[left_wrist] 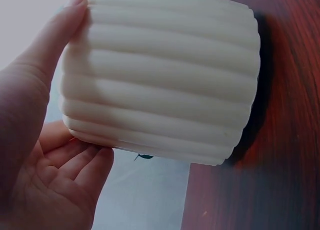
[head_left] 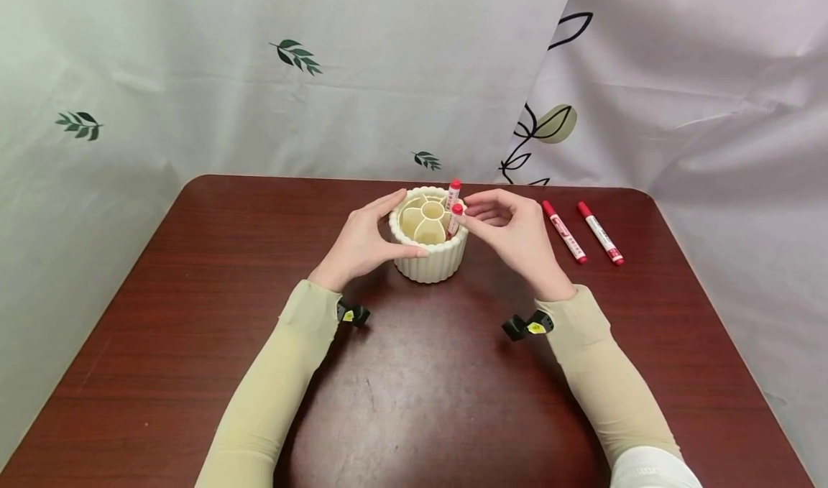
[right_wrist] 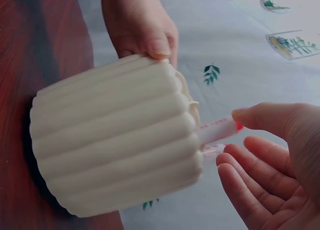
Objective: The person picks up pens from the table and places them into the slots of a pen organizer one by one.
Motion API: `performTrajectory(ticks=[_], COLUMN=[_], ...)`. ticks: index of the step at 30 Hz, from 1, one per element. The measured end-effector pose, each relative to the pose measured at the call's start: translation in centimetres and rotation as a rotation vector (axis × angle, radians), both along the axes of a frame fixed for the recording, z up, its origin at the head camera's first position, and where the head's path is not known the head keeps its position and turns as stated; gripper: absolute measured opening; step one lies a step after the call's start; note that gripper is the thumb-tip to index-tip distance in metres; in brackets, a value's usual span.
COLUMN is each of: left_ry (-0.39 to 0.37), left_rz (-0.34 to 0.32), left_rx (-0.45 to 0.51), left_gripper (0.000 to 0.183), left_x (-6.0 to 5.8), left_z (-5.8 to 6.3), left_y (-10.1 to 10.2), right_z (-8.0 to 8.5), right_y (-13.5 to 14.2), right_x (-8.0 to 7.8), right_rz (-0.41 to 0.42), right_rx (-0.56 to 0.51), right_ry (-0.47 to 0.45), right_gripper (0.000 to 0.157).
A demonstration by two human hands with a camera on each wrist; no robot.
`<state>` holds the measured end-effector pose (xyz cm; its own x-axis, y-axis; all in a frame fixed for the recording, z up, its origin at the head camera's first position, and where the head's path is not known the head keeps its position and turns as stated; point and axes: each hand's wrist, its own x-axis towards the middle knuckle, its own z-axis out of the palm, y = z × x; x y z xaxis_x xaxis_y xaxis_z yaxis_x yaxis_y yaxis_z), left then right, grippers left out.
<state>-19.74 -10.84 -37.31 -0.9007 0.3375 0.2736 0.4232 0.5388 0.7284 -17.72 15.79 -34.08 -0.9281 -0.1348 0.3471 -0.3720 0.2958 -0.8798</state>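
A cream fluted pen holder (head_left: 428,266) with petal-shaped compartments stands on the table. My left hand (head_left: 364,244) grips it by the upper side, thumb along the near rim and fingers on the left edge; the left wrist view shows the ribbed wall (left_wrist: 165,74) between thumb and fingers. Two red-capped white markers stand in the right-hand compartments: a rear marker (head_left: 453,195) and a front marker (head_left: 453,222). My right hand (head_left: 514,233) is beside them. In the right wrist view its thumb touches the red end of a marker (right_wrist: 217,130), the other fingers extended and apart from it.
Two more red-and-white markers lie on the dark red wooden table (head_left: 194,315) to the right: a nearer marker (head_left: 565,232) and an outer marker (head_left: 601,233). A pale curtain (head_left: 362,114) with leaf prints hangs behind the table's far edge.
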Motion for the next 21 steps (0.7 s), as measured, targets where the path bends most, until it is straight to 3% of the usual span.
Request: performTrajectory(ticks=[10, 17, 21], left_ry=[0.004, 0.023, 0.037], left_rz=[0.017, 0.014, 0.009], left_rx=[-0.012, -0.048, -0.065], left_gripper=[0.110, 0.110, 0.110], left_x=[0.2, 0.8, 1.2], left_z=[0.1, 0.3, 0.3], left_y=[0.0, 0.2, 0.2], right_z=[0.8, 2.8, 2.4], right_y=[2.4, 3.7, 5.1], right_x=[0.7, 2.6, 2.6], right_rz=[-0.110, -0.153, -0.185], right_rx=[0.029, 0.041, 0.047], right_ry=[-0.022, -0.032, -0.039], right_gripper=[0.032, 0.030, 0.029])
